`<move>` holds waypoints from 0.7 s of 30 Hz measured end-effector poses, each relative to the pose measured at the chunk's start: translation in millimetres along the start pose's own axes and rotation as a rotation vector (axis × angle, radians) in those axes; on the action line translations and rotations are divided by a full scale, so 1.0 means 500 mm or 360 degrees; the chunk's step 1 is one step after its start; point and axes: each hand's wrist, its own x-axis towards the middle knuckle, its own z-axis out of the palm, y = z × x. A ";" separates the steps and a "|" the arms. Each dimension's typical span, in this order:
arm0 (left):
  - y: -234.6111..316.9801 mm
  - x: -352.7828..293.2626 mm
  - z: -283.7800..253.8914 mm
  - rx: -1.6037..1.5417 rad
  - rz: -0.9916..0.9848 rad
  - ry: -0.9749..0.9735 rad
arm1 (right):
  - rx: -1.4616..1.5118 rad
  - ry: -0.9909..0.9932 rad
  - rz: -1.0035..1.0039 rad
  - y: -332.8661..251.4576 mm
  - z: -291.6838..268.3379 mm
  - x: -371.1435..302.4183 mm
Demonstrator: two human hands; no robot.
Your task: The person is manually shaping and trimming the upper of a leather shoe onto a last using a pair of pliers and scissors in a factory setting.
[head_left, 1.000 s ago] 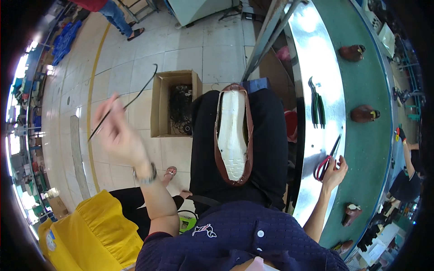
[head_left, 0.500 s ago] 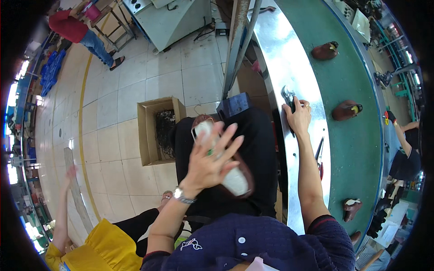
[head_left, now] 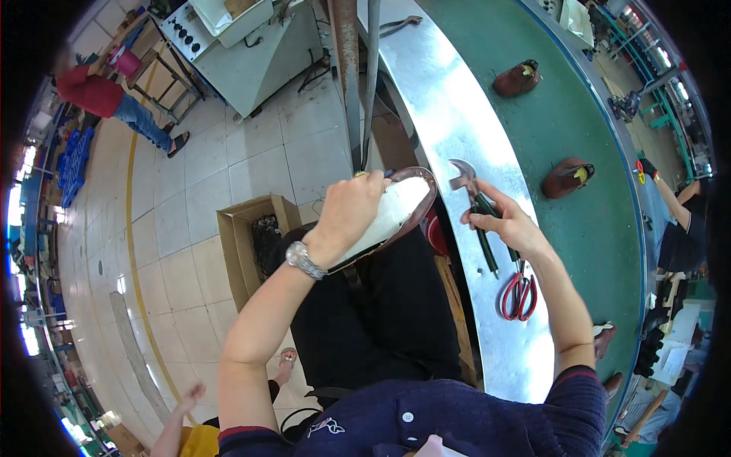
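My left hand [head_left: 352, 212] is closed on the side of a brown shoe [head_left: 434, 183] above my lap, its toes toward the bench edge. The shoe's white underside [head_left: 396, 209] faces up; the hand covers part of its far side. My right hand [head_left: 509, 221] is closed round the green-handled lasting pincers [head_left: 484, 251] at the metal bench. The metal head of the pincers [head_left: 463, 175] points away from me, close to the shoe. Red-handled scissors [head_left: 519, 295] lie on the bench just below that hand.
The metal bench [head_left: 457, 91] runs along my right, with another hand tool [head_left: 401, 25] at its far end. Beyond it, brown shoes [head_left: 568, 177] stand on a green belt [head_left: 594, 251]. A rusty post [head_left: 347, 76] rises ahead. An open carton [head_left: 236, 259] sits on the floor at left.
My left hand, spread over the shoe before, now grips it; the shoe has swung up and right toward the bench. My right hand has picked up the pincers. The yellow-clad person has shifted lower.
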 end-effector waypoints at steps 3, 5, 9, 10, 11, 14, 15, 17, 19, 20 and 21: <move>0.002 0.001 -0.002 0.0185 -0.0150 0.0054 | -0.0213 -0.0382 -0.0080 -0.068 0.035 -0.015; 0.001 -0.009 -0.024 0.0160 -0.0253 0.0041 | -0.0326 -0.0478 -0.0153 -0.082 0.059 -0.008; 0.037 -0.081 -0.048 -0.0463 -0.0401 -0.0282 | -0.0799 -0.0684 -0.0209 -0.133 0.082 0.018; 0.050 -0.111 -0.028 -0.0234 -0.0222 -0.0081 | -0.1012 -0.0671 -0.0387 -0.126 0.085 0.025; 0.063 -0.131 -0.008 -0.0009 -0.0039 0.0118 | -0.1225 -0.0652 -0.0564 -0.125 0.088 0.032; 0.081 -0.151 0.026 -0.0008 -0.0170 0.0290 | -0.1195 -0.0822 -0.0018 -0.201 0.133 0.023; 0.081 -0.153 0.029 -0.0019 -0.0207 0.0415 | -0.1070 -0.0860 0.0277 -0.211 0.141 0.020; 0.086 -0.147 0.034 -0.0027 -0.0212 0.0412 | -0.1201 -0.0643 -0.0461 -0.110 0.140 0.008; 0.080 -0.154 0.045 0.0084 -0.0087 0.0486 | -0.1262 -0.0410 -0.0525 -0.088 0.152 -0.015; 0.080 -0.154 0.047 0.0080 -0.0088 0.0488 | -0.1301 -0.0351 -0.0630 -0.076 0.153 -0.020; 0.080 -0.156 0.047 0.0048 -0.0076 0.0506 | -0.1298 -0.0349 -0.0626 -0.067 0.155 -0.022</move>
